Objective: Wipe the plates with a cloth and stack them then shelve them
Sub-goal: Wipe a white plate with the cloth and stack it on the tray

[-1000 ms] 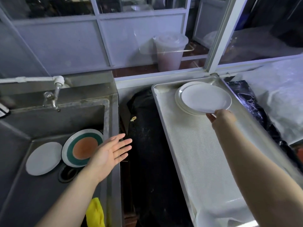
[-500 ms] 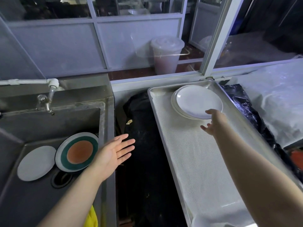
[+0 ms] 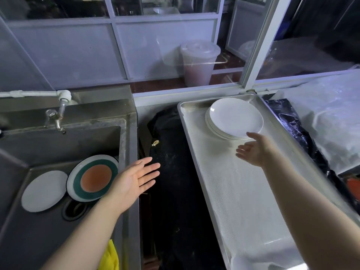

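Note:
A stack of white plates (image 3: 234,117) sits at the far end of a long metal tray (image 3: 243,191) lined with white cloth. My right hand (image 3: 253,151) hovers just in front of the stack, fingers straight, holding nothing. In the steel sink (image 3: 25,152) on the left lie a small white plate (image 3: 43,190) and a plate with a green ring and orange centre (image 3: 93,178). My left hand (image 3: 132,180) is spread flat over the sink's right rim, palm up, empty. A yellow cloth (image 3: 110,258) shows at the bottom edge under my left forearm.
A tap (image 3: 55,119) juts from the sink's back wall and a drain hole (image 3: 73,210) lies near the plates. A dark gap (image 3: 169,182) separates sink and tray. Black plastic (image 3: 298,129) and a white sheet (image 3: 331,114) lie to the right. Glass panels stand behind.
My right hand let go of the top white plate, now lying on the stack, and drew back toward me with fingers straight. My left hand stayed spread over the sink rim.

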Tool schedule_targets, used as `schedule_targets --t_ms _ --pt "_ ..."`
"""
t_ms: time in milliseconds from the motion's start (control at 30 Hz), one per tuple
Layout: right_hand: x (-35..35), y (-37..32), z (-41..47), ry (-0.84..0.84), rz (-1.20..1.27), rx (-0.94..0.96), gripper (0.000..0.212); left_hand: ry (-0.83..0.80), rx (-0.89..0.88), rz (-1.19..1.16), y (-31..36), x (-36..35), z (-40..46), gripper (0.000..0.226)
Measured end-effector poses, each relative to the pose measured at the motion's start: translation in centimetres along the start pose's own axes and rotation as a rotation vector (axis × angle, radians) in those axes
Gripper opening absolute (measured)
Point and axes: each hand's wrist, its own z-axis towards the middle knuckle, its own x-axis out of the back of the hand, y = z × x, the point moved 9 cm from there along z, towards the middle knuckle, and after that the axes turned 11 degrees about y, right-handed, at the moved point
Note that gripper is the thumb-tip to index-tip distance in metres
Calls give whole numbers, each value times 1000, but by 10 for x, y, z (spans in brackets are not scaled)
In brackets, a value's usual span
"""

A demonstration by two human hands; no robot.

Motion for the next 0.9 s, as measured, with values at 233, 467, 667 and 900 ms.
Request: schedule_targets --t_ms 233,467,667,900 --pt "-48 55 -62 -213 -80 -13 23 0 1 -46 9 25 -4 30" --pt "-118 118 -129 -342 -238 18 27 56 3 -157 26 94 -21 29" --pt "-191 188 -181 -381 -333 29 27 116 -2 -208 43 199 -43 28" --pt "-279 281 -225 -281 -348 -28 18 207 1 -248 62 345 -57 26"
